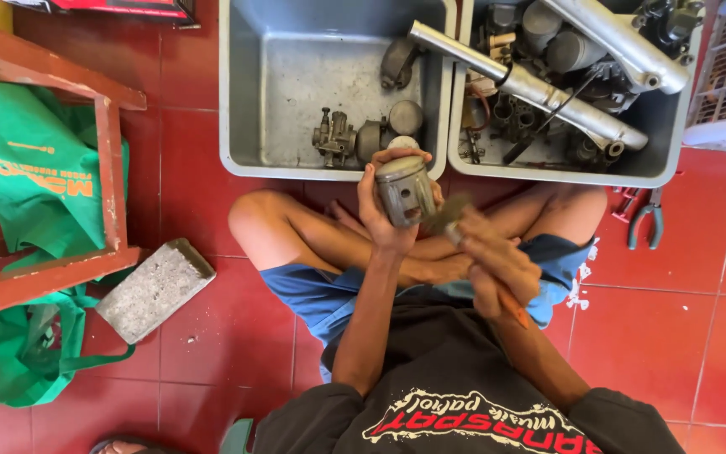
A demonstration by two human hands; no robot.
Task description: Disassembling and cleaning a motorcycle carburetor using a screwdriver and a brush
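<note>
I sit cross-legged on a red tiled floor. My left hand (380, 210) is shut on a grey metal piston (404, 190), held upright above my legs. My right hand (491, 262) grips a brush or similar tool with an orange handle (512, 308); its blurred head (449, 212) touches the piston's right side.
Two grey plastic tubs stand in front of me: the left tub (244, 101) holds a carburettor (334, 139) and small parts, the right tub (664, 160) holds fork tubes and engine parts. Pliers (646, 220) lie at right. A concrete block (155, 288), red wooden frame and green bag sit at left.
</note>
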